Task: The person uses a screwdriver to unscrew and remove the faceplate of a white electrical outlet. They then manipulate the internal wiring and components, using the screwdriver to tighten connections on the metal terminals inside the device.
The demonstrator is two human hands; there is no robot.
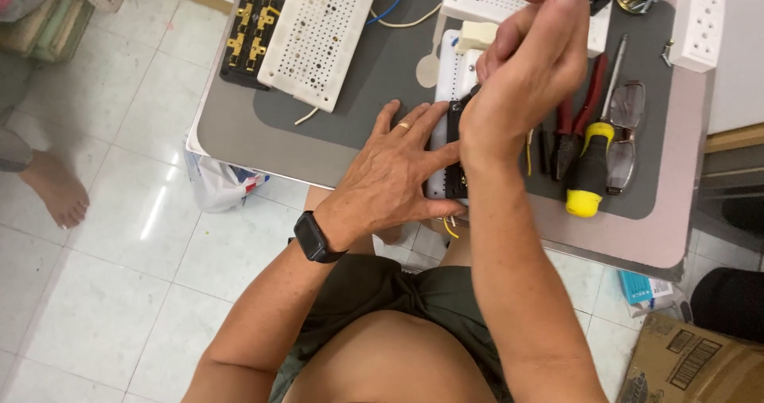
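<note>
Head view: the left hand (395, 167) lies flat, fingers spread, pressing a black part (455, 152) against a white perforated board (447, 85) on the tabletop (239, 128). The right hand (529, 61) is clenched above it, fingertips pinched (on what, I cannot tell). A yellow wire (450, 228) pokes out under the left hand, so the fitting looks only partly done. Just right of the right hand lie red pliers (585, 105), a yellow-handled screwdriver (590, 168) and glasses (626, 132), untouched.
</note>
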